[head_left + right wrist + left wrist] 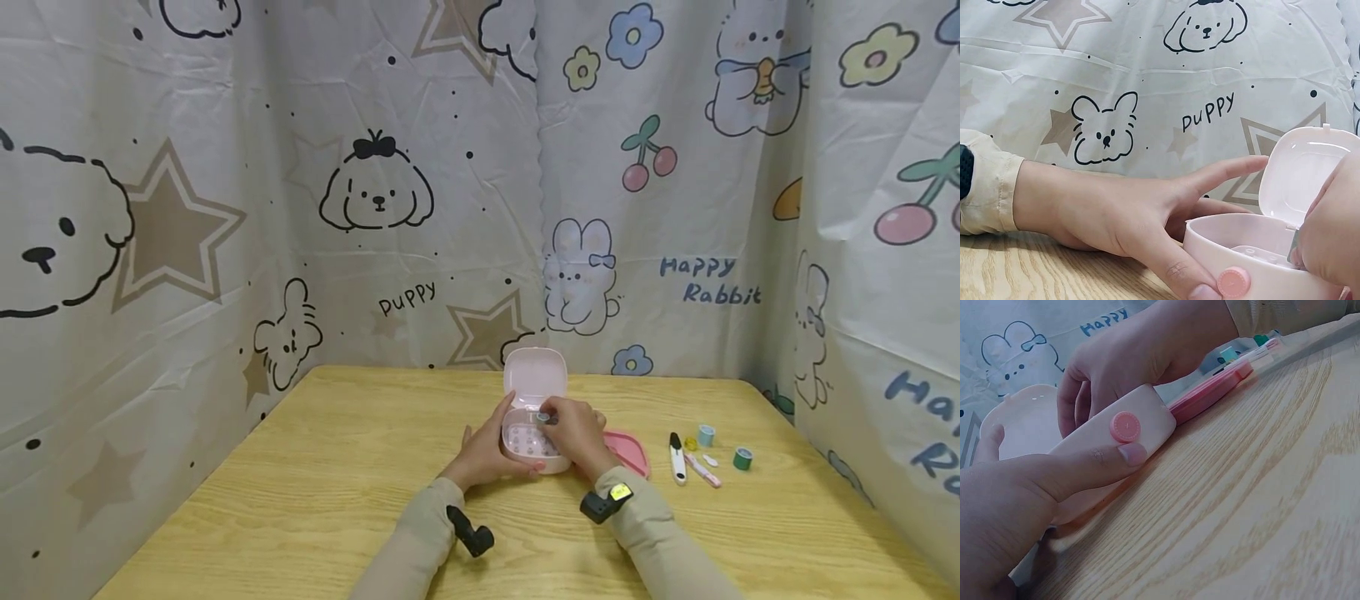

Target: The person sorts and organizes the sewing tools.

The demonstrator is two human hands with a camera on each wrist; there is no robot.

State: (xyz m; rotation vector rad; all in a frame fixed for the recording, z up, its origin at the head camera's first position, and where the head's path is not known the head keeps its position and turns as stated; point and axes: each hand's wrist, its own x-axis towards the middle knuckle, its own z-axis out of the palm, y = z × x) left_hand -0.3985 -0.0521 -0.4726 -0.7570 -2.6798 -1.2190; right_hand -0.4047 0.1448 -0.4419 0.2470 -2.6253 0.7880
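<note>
A pale pink box (551, 465) stands on the table with its lid (536, 373) raised at the back. My left hand (480, 454) holds the box from the left, its thumb along the front wall just below a round pink button (1125, 427). Over the box's interior, my right hand (576, 429) pinches a small spool (542, 417) with a greyish-green side, mostly covered by the fingers. Beneath it, the box floor shows rows of small pegs (525, 439). In the right wrist view, the spool (1293, 247) is low inside the box.
Right of the box lies a flat pink tray (628, 452), partly behind the right forearm. Farther right are a black-and-white cutter-like tool (678, 458), a pink-and-white stick (703, 472), a light blue spool (706, 435), a yellow item (691, 444) and a green spool (742, 458). Printed curtains surround the table.
</note>
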